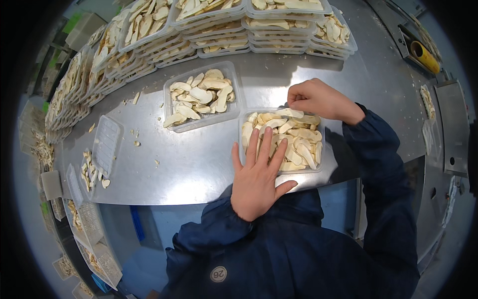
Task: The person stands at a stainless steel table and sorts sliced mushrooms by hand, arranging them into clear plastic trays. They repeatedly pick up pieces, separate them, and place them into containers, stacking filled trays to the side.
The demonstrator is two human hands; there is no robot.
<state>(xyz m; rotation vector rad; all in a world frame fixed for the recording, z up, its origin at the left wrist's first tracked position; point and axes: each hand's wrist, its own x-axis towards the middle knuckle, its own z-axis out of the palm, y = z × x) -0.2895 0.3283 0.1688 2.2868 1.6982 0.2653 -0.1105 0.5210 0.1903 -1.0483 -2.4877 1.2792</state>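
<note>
A clear plastic tray [282, 172] filled with pale mushroom slices [304, 149] sits at the table's near edge. My left hand [255, 179] is spread flat, its fingers reaching over the left part of these slices and its palm over the near rim. Above the tray's far right corner, my right hand [321, 99] has its fingers curled. Just below those fingers one long slice [289, 113] lies along the far rim; whether they pinch it is hidden. Farther back on the left stands a second clear tray [237, 97], loosely heaped with similar slices.
Stacked trays of slices [283, 24] line the back and left of the steel table [179, 160]. An overturned-looking clear tray [107, 144] lies at left beside small loose pieces [87, 172]. White baskets [91, 224] stand beyond the left edge. A yellow tube [425, 56] is far right.
</note>
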